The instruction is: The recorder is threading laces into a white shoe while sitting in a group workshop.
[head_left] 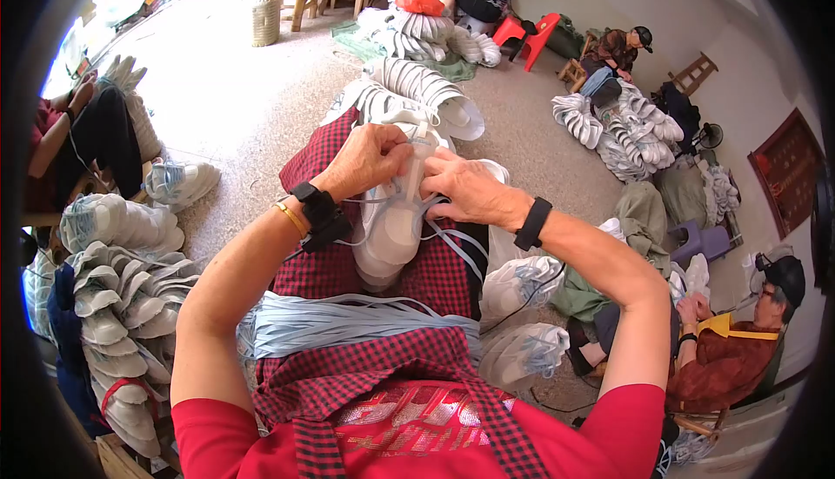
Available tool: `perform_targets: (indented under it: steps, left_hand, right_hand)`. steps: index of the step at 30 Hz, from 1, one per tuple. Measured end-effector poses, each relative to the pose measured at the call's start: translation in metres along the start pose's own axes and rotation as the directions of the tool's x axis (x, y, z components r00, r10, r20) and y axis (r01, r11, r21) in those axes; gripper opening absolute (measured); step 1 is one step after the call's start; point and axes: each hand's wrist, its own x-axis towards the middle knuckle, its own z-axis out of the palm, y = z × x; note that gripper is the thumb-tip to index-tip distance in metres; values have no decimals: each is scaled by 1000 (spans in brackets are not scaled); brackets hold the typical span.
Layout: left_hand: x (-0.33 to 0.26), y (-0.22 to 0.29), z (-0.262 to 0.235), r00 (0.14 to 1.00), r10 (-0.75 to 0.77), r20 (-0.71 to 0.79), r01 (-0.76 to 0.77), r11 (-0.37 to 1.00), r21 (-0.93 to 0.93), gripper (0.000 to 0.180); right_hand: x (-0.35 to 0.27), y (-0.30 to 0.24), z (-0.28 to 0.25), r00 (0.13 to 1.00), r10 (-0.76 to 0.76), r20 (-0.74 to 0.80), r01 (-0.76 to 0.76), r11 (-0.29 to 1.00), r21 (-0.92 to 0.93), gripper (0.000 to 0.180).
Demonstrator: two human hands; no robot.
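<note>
White shoe [393, 222]: rested sole-up on the checked apron [348, 261], steadied for lacing. Left hand [370, 161] and right hand [465, 190]: fingers pinched on pale-blue laces [452, 240]. Spare lace bundle [348, 322] laid at 6 o'clock, within reach.

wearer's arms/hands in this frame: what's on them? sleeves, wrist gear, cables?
Both forearms are bare; short red sleeves end at the upper arms. The left hand has a black strap-on device at the wrist, with a thin gold bangle just behind it. The right hand has a plain black wristband. No gloves; no cable visibly attached to either band.
</note>
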Motion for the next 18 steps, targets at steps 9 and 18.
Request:
perform_targets:
  steps: [9, 18]
  left_hand:
    - [3, 2, 0, 1000, 7, 19, -7, 1000, -23, 21]
    - [3, -1, 1, 1000, 11, 6, -11, 1000, -25, 21]
  right_hand:
    - [6, 8, 3, 985, -170, -6, 169, 980, -109, 24]
    - [11, 15, -11, 987, 55, 150, -87, 973, 215, 15]
